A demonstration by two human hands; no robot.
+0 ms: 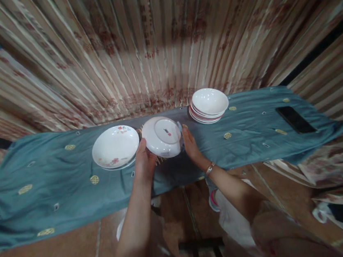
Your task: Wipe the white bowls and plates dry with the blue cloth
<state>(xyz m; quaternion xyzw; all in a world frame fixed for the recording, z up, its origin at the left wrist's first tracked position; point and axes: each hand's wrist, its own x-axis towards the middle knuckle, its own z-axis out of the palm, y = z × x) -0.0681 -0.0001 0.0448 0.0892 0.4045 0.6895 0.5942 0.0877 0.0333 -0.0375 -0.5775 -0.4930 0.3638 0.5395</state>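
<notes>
Between my hands, a glossy white bowl (pixel 154 138) is tipped so that its underside faces me, showing a foot ring with a small dark and red mark. My left hand (pixel 145 159) grips its left edge, thumb on the outer surface. At the opposite edge, my right hand (pixel 192 146) is closed against the rim, its fingers partly hidden. To the left lies a short stack of white plates (pixel 114 148) with floral prints. A stack of several white bowls with red bands (pixel 208 103) stands behind and to the right.
A blue-green patterned cloth (pixel 73 189) covers the long, narrow table. A black phone (pixel 295 119) lies toward its right end. Pleated curtains (pixel 138 54) hang right behind the table and at the right side. Brown floor tiles (pixel 89 247) show below the front edge.
</notes>
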